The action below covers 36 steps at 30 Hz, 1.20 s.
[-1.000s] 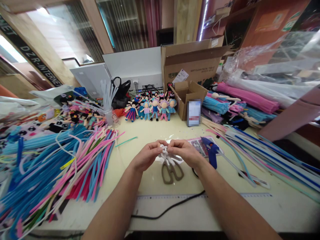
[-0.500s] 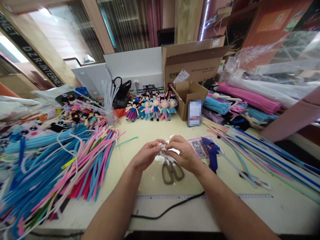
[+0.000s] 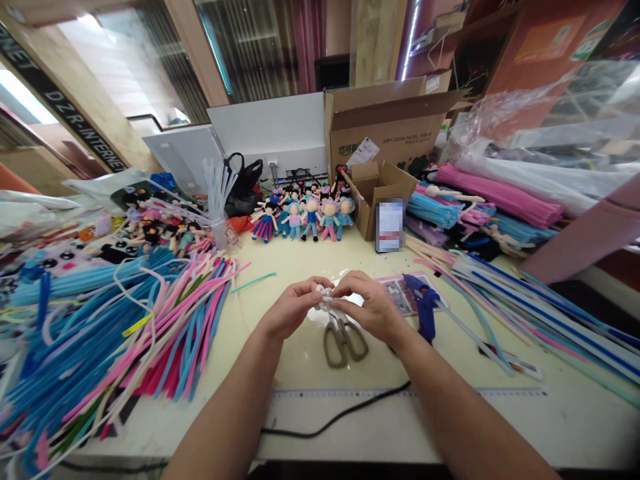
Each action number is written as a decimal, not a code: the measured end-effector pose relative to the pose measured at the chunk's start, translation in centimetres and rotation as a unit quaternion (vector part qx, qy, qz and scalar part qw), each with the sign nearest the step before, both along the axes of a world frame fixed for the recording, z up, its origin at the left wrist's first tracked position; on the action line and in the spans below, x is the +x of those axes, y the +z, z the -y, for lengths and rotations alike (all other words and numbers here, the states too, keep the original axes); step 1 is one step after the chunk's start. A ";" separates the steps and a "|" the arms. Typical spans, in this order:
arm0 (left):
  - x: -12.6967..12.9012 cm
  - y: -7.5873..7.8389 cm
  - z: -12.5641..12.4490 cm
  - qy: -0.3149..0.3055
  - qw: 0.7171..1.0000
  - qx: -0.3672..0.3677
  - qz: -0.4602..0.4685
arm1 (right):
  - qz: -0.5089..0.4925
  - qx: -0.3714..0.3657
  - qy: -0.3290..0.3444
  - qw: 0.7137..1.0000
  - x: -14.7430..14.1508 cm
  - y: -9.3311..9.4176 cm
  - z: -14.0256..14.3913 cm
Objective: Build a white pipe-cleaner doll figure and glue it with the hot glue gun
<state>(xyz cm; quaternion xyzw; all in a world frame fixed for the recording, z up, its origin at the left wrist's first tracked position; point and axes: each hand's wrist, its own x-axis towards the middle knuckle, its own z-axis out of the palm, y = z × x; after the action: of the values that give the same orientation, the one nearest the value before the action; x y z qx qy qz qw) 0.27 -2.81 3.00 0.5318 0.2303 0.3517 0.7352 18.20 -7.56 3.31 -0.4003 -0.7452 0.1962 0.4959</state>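
Observation:
Between my two hands, above the middle of the table, is a small, bumpy white pipe-cleaner piece. My left hand pinches it from the left with thumb and fingertips. From the other side, my right hand has its thumb and forefinger closed at the piece's right edge. A pair of scissors with grey-brown handles lies just beneath, its blades partly hidden by the hands. To the right of my right hand stands a blue glue gun with a glue stick in its back, beside a printed card.
Bundles of coloured pipe cleaners cover the left side; more strips lie at right. Small dolls stand at the back beside a cardboard box and a phone. A ruler and black cable lie in front.
The fingers of my right hand have shifted slightly, and more of the white piece shows. Everything else on the table stays put.

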 end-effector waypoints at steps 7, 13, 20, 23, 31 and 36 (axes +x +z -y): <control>0.4 -0.1 0.2 0.013 0.999 0.025 -0.018 | 0.072 0.061 -0.082 0.992 -1.1 -0.4 0.6; -0.1 0.2 0.1 0.011 0.999 0.045 -0.026 | -0.047 -0.045 -0.021 0.998 -0.3 0.4 0.5; -0.5 -0.1 -0.2 -0.027 0.996 0.074 -0.045 | -0.114 -0.165 0.034 0.979 0.2 -0.2 -0.4; -0.5 -0.2 -0.3 -0.020 0.996 0.076 -0.050 | -0.171 -0.225 0.074 0.956 0.1 -0.7 -0.6; -0.6 -0.2 -0.5 -0.021 0.991 0.104 -0.081 | -0.218 -0.332 0.128 0.909 0.4 -1.3 -1.0; -0.6 -0.2 -0.5 -0.035 0.989 0.116 -0.085 | -0.256 -0.366 0.164 0.880 0.1 -0.9 -0.6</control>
<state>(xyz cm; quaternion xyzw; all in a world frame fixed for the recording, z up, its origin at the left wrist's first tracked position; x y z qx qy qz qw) -0.37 -2.30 2.78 0.6487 0.2308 0.3040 0.6584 18.30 -6.92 2.44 -0.3613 -0.5226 0.6287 0.4485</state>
